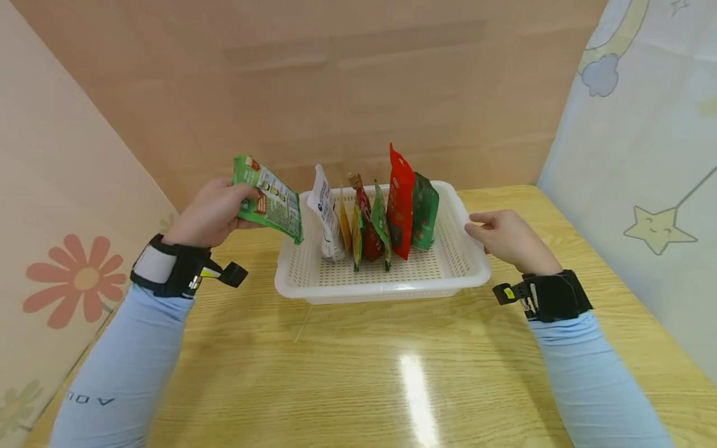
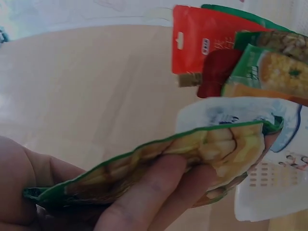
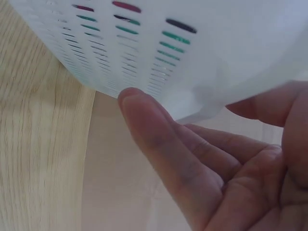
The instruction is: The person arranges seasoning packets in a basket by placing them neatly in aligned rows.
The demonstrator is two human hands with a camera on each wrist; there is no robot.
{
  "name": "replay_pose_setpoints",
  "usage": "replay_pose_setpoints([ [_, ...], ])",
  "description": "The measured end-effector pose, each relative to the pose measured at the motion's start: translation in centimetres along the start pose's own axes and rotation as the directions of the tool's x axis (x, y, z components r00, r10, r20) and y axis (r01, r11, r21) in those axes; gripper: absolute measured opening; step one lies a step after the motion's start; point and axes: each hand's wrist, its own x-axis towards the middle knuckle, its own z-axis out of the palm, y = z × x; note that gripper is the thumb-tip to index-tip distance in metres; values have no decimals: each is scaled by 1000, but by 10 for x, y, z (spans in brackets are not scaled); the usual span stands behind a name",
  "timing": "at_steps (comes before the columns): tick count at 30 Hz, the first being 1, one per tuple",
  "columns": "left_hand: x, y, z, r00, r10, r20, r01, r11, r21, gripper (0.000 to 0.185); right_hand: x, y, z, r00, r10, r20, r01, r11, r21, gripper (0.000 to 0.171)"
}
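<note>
At the basket's left end, my left hand (image 1: 210,213) grips a green food packet (image 1: 277,200), thumb on its printed face. The left wrist view shows the other face, with pale food pictured on it and two fingers (image 2: 149,190) across it. On the opposite side, my right hand (image 1: 506,238) holds the rim of a white plastic basket (image 1: 364,290) between thumb and fingers. A forefinger (image 3: 149,118) lies along the slotted outer wall in the right wrist view. Standing in the basket, nearest the held packet, is a white bag (image 1: 327,214).
Also upright in the basket are an orange-yellow packet (image 1: 345,227), a dark red pouch with a cork-coloured top (image 1: 371,239), a slim green packet (image 1: 381,218), a tall red bag (image 1: 401,205) and a dark green bag (image 1: 426,211). A brown wall (image 1: 358,93) rises behind the wooden table (image 1: 347,361).
</note>
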Motion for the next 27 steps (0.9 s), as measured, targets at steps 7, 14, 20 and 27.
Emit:
replay_pose_setpoints([
  [7,38,-2,7,995,-77,70,78,997,-8,55,1,-3,3,1000,7,15,-7,1000,8,58],
  [14,58,-8,20,990,-135,31,133,990,47,48,3,-5,5,1000,12,5,-12,1000,6,58],
  [20,70,-16,30,985,-165,49,155,974,164,34,4,-5,6,1000,8,1,-8,1000,-4,57],
  [27,84,-21,41,981,-185,55,172,966,191,19,5,-7,6,1000,14,4,-14,1000,-5,58],
])
